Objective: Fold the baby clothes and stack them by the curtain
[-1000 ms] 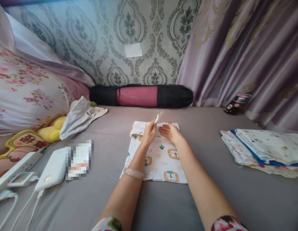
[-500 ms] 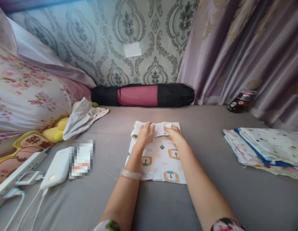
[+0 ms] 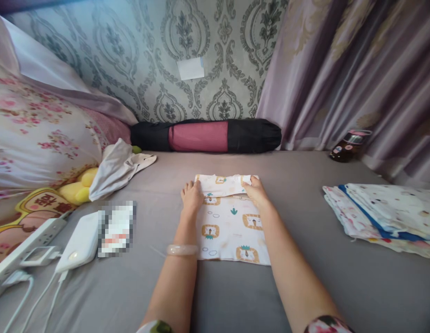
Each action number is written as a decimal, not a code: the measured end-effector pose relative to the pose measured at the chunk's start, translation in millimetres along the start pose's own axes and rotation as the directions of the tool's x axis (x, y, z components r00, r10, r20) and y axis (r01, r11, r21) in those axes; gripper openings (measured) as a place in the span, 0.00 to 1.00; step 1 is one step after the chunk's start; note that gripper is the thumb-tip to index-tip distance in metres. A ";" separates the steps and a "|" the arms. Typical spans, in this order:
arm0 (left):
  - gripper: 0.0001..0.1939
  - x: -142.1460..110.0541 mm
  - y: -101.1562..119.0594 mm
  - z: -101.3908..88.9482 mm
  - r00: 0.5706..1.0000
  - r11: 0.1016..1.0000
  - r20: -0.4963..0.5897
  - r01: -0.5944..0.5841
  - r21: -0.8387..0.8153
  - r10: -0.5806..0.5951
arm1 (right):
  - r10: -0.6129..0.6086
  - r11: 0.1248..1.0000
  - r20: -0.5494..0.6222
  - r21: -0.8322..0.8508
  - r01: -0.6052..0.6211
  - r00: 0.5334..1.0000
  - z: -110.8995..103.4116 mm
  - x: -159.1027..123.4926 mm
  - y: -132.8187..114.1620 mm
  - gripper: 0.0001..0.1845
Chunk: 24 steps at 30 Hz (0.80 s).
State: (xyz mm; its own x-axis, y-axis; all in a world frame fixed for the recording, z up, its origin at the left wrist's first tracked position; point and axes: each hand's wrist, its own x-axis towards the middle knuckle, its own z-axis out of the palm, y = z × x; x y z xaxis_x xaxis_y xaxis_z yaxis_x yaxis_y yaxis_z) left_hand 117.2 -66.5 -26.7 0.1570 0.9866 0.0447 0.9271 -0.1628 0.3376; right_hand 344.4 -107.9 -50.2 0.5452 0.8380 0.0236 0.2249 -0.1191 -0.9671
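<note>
A white cotton cloth (image 3: pixel 223 233) printed with lion faces and green leaves lies flat in front of me. Its far end is folded over toward me in a narrow band. My left hand (image 3: pixel 193 196) pinches the band's left end, thumb on top and the other fingers at the outer side. At the opposite end, my right hand (image 3: pixel 255 190) grips the band between thumb and fingers. The undersides of both grips are hidden.
Folded printed cloths (image 3: pixel 391 210) are stacked at the right, near a dark bottle (image 3: pixel 345 145). A white power bank (image 3: pixel 79 243) and a power strip (image 3: pixel 30 252) with cables lie left. A black-and-pink rolled bag (image 3: pixel 201 136) rests along the wall on the grey sheet (image 3: pixel 159 286).
My left hand has moved left from the middle of the band to its left end and taken hold there. The band lies flatter. My right hand keeps its grip.
</note>
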 end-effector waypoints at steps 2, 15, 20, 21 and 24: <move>0.28 1.5 0.9 -1.3 0.997 0.998 -0.031 0.067 -0.014 -0.068 | -0.006 0.997 -0.009 -0.083 0.006 1.000 -0.8 -0.4 -0.6 0.13; 0.18 12.7 -4.5 -3.7 0.956 0.948 -0.086 0.261 -0.180 -0.280 | -0.019 0.961 -0.084 -0.278 -0.005 0.996 -2.4 0.6 -1.4 0.16; 0.15 12.1 -4.6 -0.4 0.957 0.961 -0.120 0.249 -0.123 -0.264 | -0.078 0.902 -0.065 -0.429 0.043 0.995 -6.1 -5.9 -10.3 0.12; 0.15 11.4 -4.2 0.3 0.956 0.962 -0.131 0.247 -0.114 -0.261 | -0.096 0.887 -0.061 -0.459 0.058 0.993 -7.1 -7.8 -12.9 0.11; 0.15 8.4 -2.1 2.0 0.952 0.964 -0.161 0.248 -0.097 -0.261 | -0.123 0.849 -0.056 -0.522 0.076 0.991 -9.9 -12.6 -19.1 0.10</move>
State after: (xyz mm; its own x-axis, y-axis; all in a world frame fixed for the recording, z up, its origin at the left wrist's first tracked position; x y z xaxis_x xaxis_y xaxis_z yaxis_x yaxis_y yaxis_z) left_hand 117.2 -57.9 -28.9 -0.1478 0.9833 0.1059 0.8996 0.0892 0.4274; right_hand 341.2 -121.4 -29.5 0.5576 0.8152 0.1567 0.6544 -0.3155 -0.6871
